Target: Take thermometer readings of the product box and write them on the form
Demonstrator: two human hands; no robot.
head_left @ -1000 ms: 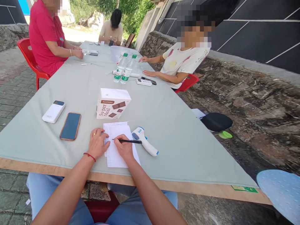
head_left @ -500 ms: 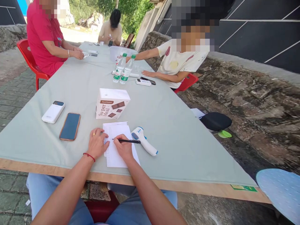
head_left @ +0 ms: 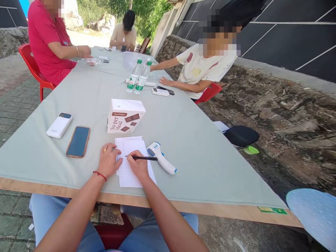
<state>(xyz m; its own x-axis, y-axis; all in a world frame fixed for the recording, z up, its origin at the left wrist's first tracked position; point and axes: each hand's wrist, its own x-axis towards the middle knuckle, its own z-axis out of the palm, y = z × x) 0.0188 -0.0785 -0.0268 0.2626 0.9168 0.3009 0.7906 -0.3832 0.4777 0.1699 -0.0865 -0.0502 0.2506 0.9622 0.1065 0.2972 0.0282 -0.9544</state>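
Note:
A black pen (head_left: 145, 158) is pinched in my right hand (head_left: 137, 166), its tip on the white paper (head_left: 131, 179). My left hand (head_left: 109, 159) rests open on the left edge of the sheet, fingers spread flat. Small handwritten marks run down the paper's left side; they are too small to read. Just right of the paper lies a white and blue infrared thermometer (head_left: 161, 158). Behind the paper stands a white and brown box (head_left: 125, 117). Left of my hands, a smartphone (head_left: 78, 141) and a white power bank (head_left: 60, 125) lie on the table.
The long table has a grey-green cloth (head_left: 199, 164). Two water bottles (head_left: 137, 78) stand farther along it, near a clear plastic basin (head_left: 132, 61). Three people sit around the far part. A light blue round stool (head_left: 312, 213) is at lower right.
My hands and the pen look almost unmoved. The person in red at the left has shifted their hands over a clear plastic item. The person at the right has moved slightly.

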